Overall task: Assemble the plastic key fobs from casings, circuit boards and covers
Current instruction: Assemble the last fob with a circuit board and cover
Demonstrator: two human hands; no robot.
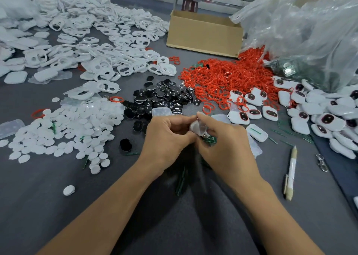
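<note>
- left hand [166, 136]: fingers curled, tips meeting the pale casing piece [197, 127] at its left edge and pinching it.
- right hand [226, 144]: thumb on top, fingers curled under the same casing piece. a green circuit board [210, 139] shows just below it, against the fingers.
- casing piece: held over the grey table [48, 177] between both hands, front middle. it is blurred, so its detail cannot be read.
- white casings [108, 61]: wide heap, far left.
- white oval covers [73, 128]: heap, near left.
- black oval pieces [162, 97]: heap just beyond the hands.
- red rings [222, 78]: heap right of centre, in front of a cardboard box [203, 33].
- assembled key fobs [310, 109]: heap at right, beside a clear plastic bag [310, 31].
- pen [291, 173]: lying to the right of the right forearm.
</note>
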